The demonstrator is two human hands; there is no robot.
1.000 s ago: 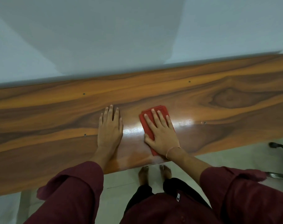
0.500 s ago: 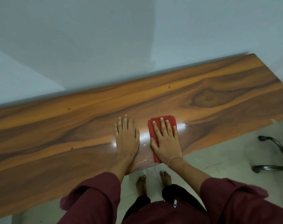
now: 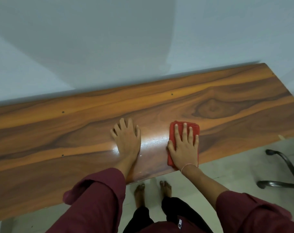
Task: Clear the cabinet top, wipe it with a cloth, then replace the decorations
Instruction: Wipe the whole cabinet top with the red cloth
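Observation:
A long wooden cabinet top (image 3: 58, 135) with dark grain runs across the view against a pale wall. No decorations stand on it. A folded red cloth (image 3: 172, 130) lies flat near the front edge, right of centre. My right hand (image 3: 184, 147) presses down on it, palm flat, fingers spread. My left hand (image 3: 127, 138) rests flat on the bare wood a little to the left of the cloth, fingers apart and holding nothing. A bright light reflection shines on the wood between the two hands.
The cabinet's right end (image 3: 280, 91) lies at the frame's right side. Chrome chair legs (image 3: 284, 170) stand on the tiled floor at the lower right. My bare feet (image 3: 153, 192) are just below the front edge. The wall (image 3: 142, 39) backs the cabinet.
My right hand has slid the red cloth to the right, widening the gap to my left hand. The view has shifted so the cabinet's right end shows more fully.

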